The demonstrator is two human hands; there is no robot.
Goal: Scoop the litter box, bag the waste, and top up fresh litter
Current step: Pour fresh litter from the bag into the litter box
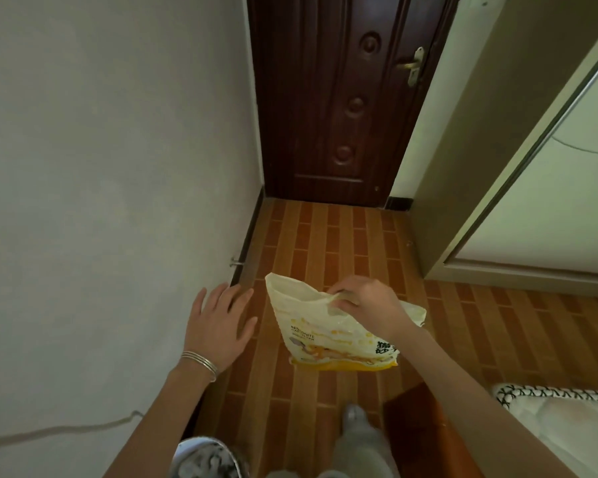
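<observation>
Hallway, dark door point(339, 98) ahead, tiled floor point(325, 236), no litter box in sight, so can't tell if scooping or bagging is done. Litter bag point(325, 332) hangs over the floor, top open, gripped at its rim by the right hand point(363, 301); left hand point(218, 322) empty, fingers spread. Top-up's probably not done yet.

A: Entry one, litter bag point(311, 339): thin plastic film, glossy, crinkled. Entry two, door point(332, 98): dark wood, varnished, sheen across carved panels.
B: Noted. Adding door handle point(411, 65): brass-toned metal, polished. Also wall point(101, 150): painted plaster, matt, faintly uneven.
A: Lastly floor point(325, 236): wood-pattern tiles, smooth, low sheen; bangles point(201, 361): silver-toned metal, bright; quilt point(567, 419): padded cloth, matt.
</observation>
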